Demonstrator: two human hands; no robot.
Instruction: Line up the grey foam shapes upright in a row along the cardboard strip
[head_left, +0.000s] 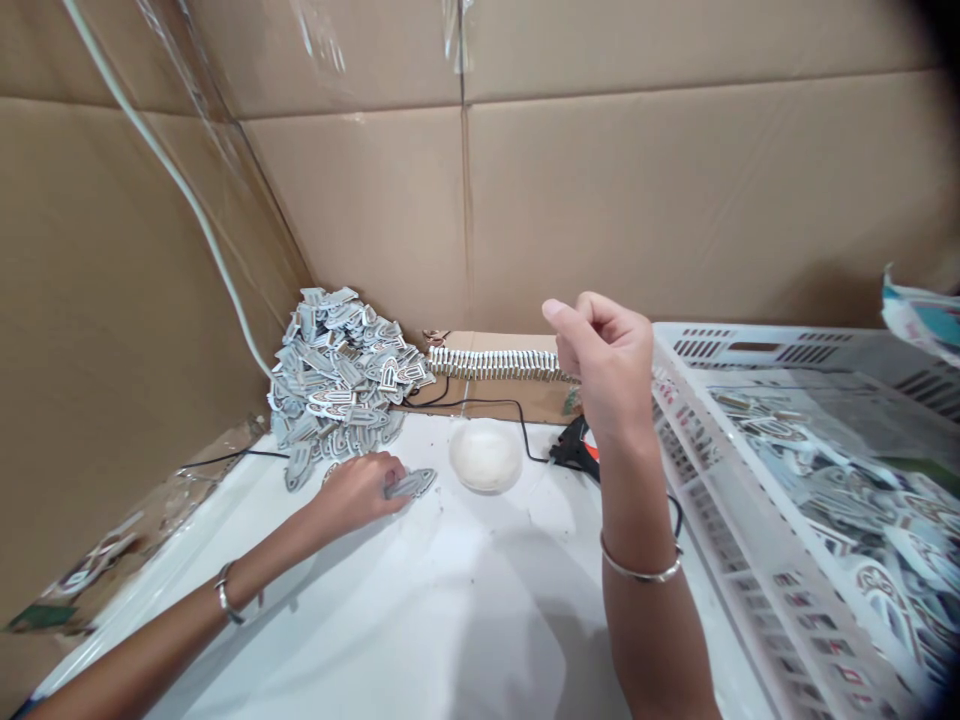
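My left hand (358, 492) rests on the white table (420, 610) with its fingers closed on a grey shield-shaped patch (411, 484), just in front of a heap of the same patches (339, 378). My right hand (604, 362) is raised above the table with its fingers curled and thumb and forefinger pressed together; what it pinches, if anything, is too small to see. Below it lies a black and orange glue gun (576, 447). A small white bowl (485, 455) stands between the hands.
A row of small clips (491, 363) lines a cardboard strip at the back. A white plastic crate (795, 500) full of patches stands at the right. Cardboard walls (675, 200) enclose the table; a white cable (180, 190) runs down the left wall.
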